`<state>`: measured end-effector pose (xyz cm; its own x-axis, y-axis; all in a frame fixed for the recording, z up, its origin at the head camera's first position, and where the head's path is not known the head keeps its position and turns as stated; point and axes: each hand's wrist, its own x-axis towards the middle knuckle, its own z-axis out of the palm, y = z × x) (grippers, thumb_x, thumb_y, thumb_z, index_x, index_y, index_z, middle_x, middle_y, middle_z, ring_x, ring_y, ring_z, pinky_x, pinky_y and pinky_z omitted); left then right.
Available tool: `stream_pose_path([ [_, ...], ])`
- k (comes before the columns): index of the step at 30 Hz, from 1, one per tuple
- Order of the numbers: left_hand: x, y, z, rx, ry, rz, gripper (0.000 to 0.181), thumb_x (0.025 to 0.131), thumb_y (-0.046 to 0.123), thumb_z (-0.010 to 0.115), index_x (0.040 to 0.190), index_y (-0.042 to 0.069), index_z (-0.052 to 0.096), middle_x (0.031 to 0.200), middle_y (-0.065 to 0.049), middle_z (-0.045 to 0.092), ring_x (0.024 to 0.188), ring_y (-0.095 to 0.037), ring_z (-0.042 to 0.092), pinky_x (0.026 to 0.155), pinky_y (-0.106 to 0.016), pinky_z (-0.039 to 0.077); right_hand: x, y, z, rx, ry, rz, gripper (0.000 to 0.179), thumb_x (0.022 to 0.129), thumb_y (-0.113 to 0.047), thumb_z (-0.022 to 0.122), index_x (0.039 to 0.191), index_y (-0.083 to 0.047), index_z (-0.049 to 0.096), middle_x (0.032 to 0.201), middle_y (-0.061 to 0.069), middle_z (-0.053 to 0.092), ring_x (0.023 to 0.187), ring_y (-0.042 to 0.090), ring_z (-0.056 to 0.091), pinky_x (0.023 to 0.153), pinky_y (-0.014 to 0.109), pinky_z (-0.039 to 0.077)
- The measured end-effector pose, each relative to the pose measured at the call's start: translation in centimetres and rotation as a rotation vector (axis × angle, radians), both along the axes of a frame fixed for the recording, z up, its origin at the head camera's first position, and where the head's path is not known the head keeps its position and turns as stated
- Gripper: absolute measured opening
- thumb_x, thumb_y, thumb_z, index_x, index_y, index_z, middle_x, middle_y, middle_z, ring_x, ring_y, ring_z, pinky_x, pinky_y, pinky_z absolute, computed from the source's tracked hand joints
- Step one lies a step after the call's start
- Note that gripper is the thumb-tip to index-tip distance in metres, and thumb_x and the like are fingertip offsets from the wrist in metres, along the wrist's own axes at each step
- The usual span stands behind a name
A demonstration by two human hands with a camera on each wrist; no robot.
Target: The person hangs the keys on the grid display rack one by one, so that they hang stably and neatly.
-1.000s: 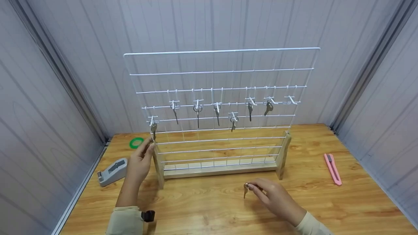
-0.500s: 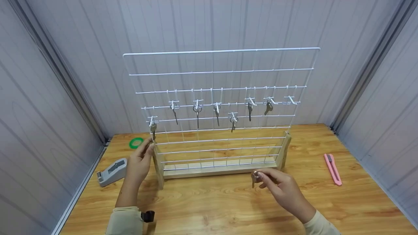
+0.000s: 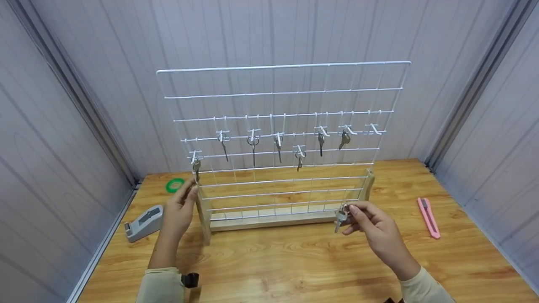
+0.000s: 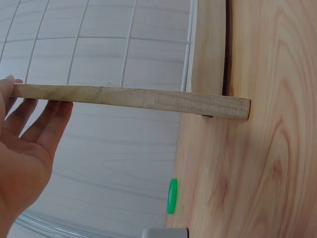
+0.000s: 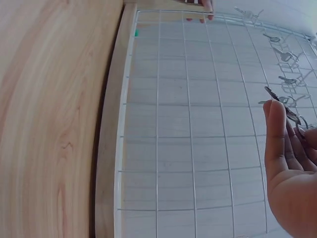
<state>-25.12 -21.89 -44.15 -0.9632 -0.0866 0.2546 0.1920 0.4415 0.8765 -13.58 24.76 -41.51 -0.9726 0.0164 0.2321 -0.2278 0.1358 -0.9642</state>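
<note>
A white wire grid rack point(image 3: 284, 67) stands upright in a wooden base, with several keys point(image 3: 345, 140) hanging from its hooks. The far right hook point(image 3: 374, 129) has no key on it. My left hand point(image 3: 179, 212) grips the upper end of the left wooden post point(image 4: 148, 99), thumb on one side and fingers on the other. My right hand point(image 3: 381, 233) pinches the ring of a silver key point(image 3: 341, 216), which dangles in front of the base's right end. In the right wrist view, this key point(image 5: 278, 100) overlaps the hanging ones behind.
To the left of the rack lie a grey tape dispenser point(image 3: 145, 223) and a green tape roll point(image 3: 174, 185). A pink box cutter point(image 3: 428, 219) lies at the right on the wooden table point(image 3: 269, 269). Pale panel walls point(image 3: 269, 33) enclose the back and sides.
My right hand has moved up and to the right with the key, from over the front of the table to the base's right end. The left hand keeps its hold on the post.
</note>
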Motion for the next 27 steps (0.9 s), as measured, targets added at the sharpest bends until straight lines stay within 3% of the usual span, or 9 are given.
stream_pose_path([
  [5, -0.1, -0.1, -0.1, 0.007, -0.014, -0.008, 0.048, 0.114, 0.028, 0.054, 0.159, 0.013, 0.052, 0.154, -0.014, 0.062, 0.143, -0.027, 0.059, 0.121, -0.045, 0.05, -0.2, 0.6, 1.2, -0.016, 0.009, -0.058, 0.024, 0.113, -0.009, 0.054, 0.125, 0.006, 0.067, 0.094, 0.008, 0.076, 0.076, 0.02, 0.076, 0.066, 0.028, 0.064],
  [9, -0.1, -0.2, -0.2, -0.001, -0.029, -0.01, 0.05, 0.114, 0.032, 0.053, 0.16, 0.012, 0.051, 0.155, -0.016, 0.062, 0.145, -0.029, 0.058, 0.122, -0.05, 0.049, -0.6, 0.9, 2.2, -0.058, 0.067, -0.062, 0.025, 0.113, -0.007, 0.053, 0.126, 0.011, 0.064, 0.093, 0.01, 0.075, 0.076, 0.021, 0.078, 0.066, 0.033, 0.067],
  [21, -0.1, -0.3, -0.4, 0.016, -0.021, -0.019, 0.05, 0.114, 0.031, 0.054, 0.16, 0.012, 0.051, 0.156, -0.016, 0.06, 0.148, -0.03, 0.055, 0.124, -0.05, 0.046, -1.8, 1.8, 7.0, -0.039, 0.144, -0.119, 0.031, 0.113, -0.021, 0.054, 0.124, 0.006, 0.064, 0.101, 0.011, 0.08, 0.079, 0.02, 0.079, 0.068, 0.033, 0.067],
  [27, 0.0, -0.3, -0.4, 0.018, -0.014, -0.028, 0.049, 0.114, 0.031, 0.054, 0.159, 0.013, 0.052, 0.158, -0.017, 0.059, 0.15, -0.033, 0.053, 0.124, -0.049, 0.046, -2.6, 2.5, 8.8, 0.0, 0.222, -0.166, 0.032, 0.112, -0.026, 0.056, 0.124, 0.003, 0.065, 0.1, 0.01, 0.08, 0.079, 0.021, 0.08, 0.067, 0.032, 0.067],
])
